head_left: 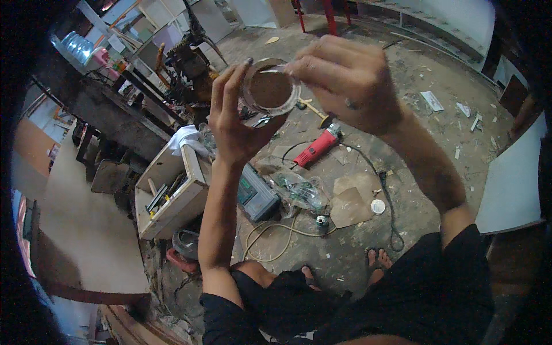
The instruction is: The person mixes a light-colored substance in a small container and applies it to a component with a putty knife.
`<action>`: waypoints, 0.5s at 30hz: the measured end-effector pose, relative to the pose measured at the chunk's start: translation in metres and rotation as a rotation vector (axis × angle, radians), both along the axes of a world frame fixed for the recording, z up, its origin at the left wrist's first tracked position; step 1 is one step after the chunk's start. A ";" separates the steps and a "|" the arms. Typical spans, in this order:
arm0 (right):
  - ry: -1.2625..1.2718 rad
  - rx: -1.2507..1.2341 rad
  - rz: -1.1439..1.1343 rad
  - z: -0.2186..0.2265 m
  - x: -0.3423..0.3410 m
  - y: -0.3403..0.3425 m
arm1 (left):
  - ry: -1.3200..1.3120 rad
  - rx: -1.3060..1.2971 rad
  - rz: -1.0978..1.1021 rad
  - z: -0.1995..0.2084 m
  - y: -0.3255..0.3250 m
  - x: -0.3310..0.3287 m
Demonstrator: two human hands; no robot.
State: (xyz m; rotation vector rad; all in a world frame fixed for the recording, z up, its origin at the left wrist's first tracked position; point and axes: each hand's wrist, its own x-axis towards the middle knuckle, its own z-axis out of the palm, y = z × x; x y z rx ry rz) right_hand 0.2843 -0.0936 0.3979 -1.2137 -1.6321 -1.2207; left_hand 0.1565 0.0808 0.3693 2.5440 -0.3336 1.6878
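Raised in front of me is a roll of clear tape [293,99], its round opening facing me, with a brownish inside. My left hand [233,118] grips the roll from its left and lower side, fingers along the rim and thumb beneath. At the upper right of the rim, the fingertips of my right hand [351,83] are pinched together. A pale strip shows at those fingertips; whether it is the loose tape end I cannot tell. Below the roll, a red angle grinder [316,148] lies on the floor.
A wooden box of tools [192,187] stands left, beside a grey-green tool case [257,194]. Plastic bags [302,192], a yellowish cord [270,257], a cardboard piece [351,201] and a white disc [378,207] lie on the floor. A white panel [512,178] stands right.
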 end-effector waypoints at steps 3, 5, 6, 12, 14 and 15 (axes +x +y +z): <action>-0.063 -0.047 -0.017 -0.005 0.002 0.005 | 0.043 -0.026 -0.012 0.002 -0.010 0.003; -0.105 -0.146 -0.065 -0.005 0.005 0.002 | 0.085 -0.038 0.014 0.001 -0.011 0.003; -0.093 -0.181 -0.073 -0.007 0.005 0.002 | 0.093 -0.032 0.034 0.002 -0.009 0.001; -0.080 -0.117 -0.062 -0.011 0.010 0.001 | 0.110 0.032 0.056 0.001 -0.004 0.002; -0.079 -0.027 -0.057 -0.005 0.007 -0.002 | 0.161 0.040 0.031 0.001 -0.004 0.000; -0.072 -0.034 -0.066 -0.007 0.006 -0.001 | 0.137 0.062 0.046 0.001 -0.004 0.000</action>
